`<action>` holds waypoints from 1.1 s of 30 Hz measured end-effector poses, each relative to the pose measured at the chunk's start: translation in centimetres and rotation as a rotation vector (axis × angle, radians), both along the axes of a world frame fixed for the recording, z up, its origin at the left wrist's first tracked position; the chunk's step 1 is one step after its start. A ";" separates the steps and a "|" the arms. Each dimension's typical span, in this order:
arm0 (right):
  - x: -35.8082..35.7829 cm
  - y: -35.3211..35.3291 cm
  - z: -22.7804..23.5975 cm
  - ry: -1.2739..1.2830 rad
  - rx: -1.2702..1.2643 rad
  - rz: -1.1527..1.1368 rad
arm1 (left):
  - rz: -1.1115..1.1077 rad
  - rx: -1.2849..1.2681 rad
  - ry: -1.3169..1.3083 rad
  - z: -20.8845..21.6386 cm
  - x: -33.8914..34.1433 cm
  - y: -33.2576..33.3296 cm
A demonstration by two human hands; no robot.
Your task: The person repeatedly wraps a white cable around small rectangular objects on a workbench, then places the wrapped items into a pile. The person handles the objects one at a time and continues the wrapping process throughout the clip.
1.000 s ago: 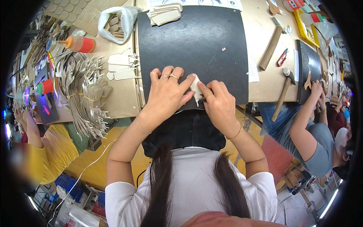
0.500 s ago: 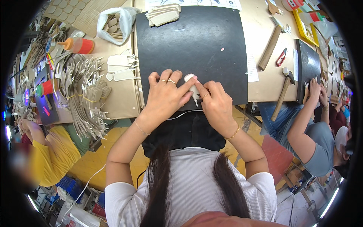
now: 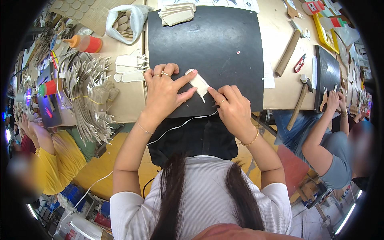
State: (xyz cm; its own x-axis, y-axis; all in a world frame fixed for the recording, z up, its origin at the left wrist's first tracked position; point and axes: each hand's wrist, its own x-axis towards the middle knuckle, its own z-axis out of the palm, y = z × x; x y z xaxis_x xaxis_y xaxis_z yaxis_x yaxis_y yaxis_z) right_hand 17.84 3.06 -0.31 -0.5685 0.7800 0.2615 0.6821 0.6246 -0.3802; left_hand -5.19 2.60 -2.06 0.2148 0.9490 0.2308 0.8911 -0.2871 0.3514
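Observation:
A small cream leather-like tab [image 3: 199, 85] with a rounded upper end and a thin pointed lower tip lies aslant on the black mat [image 3: 208, 44]. My left hand [image 3: 166, 89] pins it: the index fingertip presses its upper end, the thumb rests by its left edge, and the other fingers are bent up clear of it. At its lower right edge, my right hand [image 3: 233, 105] presses with the index fingertip, its other fingers curled. More cream tabs [image 3: 177, 14] are stacked at the mat's far left corner. Several matching pieces [image 3: 130, 69] with thin ends lie left of the mat.
Bundled cream straps [image 3: 82, 100], a bag of pieces [image 3: 138, 24] and a squeeze bottle [image 3: 86, 43] stand left. To the right are two hammers, one near [image 3: 298, 102] and one farther [image 3: 289, 52], and red snips [image 3: 299, 63]. A co-worker's hands [image 3: 336, 102] work at another mat.
Both hands have spread a little apart, showing more of the tab. My left hand has shifted up and left, and the tab now lies more slanted and slightly farther from the mat's near edge.

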 end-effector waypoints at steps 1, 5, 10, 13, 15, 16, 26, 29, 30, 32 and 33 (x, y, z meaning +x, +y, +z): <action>0.1 -0.2 0.0 0.007 -0.017 -0.009 | -0.001 -0.004 0.001 0.0 0.0 0.0; 0.2 -0.5 -0.1 -0.001 -0.005 -0.029 | -0.011 -0.005 0.012 0.3 0.0 0.0; 0.2 -0.4 0.1 -0.024 -0.012 -0.015 | -0.008 -0.014 0.016 0.4 0.1 0.0; 0.0 -0.5 0.4 -0.068 -0.008 -0.019 | 0.005 -0.008 0.011 0.4 0.2 0.0; -0.3 -0.7 0.6 -0.142 0.009 -0.007 | 0.016 -0.004 -0.022 0.3 0.6 0.2; -0.4 -0.8 0.8 -0.175 0.016 -0.004 | 0.020 -0.008 -0.045 0.3 0.8 0.3; -1.1 0.0 1.9 -0.261 -0.106 -0.005 | 0.133 -0.083 -0.116 0.9 2.0 0.6; -1.0 0.1 2.2 -0.289 -0.098 0.020 | 0.176 -0.113 -0.121 0.9 2.3 0.6; -0.7 0.2 2.4 -0.305 -0.102 0.030 | 0.183 -0.134 -0.123 0.9 2.4 0.6; 0.0 0.5 2.9 -0.332 -0.158 -0.011 | 0.194 -0.147 -0.152 0.9 2.5 0.7; 0.3 0.6 3.2 -0.344 -0.211 -0.060 | 0.198 -0.139 -0.178 0.9 2.6 0.8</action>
State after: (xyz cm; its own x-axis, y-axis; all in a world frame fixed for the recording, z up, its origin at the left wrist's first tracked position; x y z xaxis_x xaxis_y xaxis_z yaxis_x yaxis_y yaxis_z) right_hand 18.17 3.64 2.90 -0.5466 0.8308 -0.1053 0.8248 0.5124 -0.2389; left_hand -2.59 3.37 -1.13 -0.0097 0.9936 0.1127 0.8455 -0.0521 0.5314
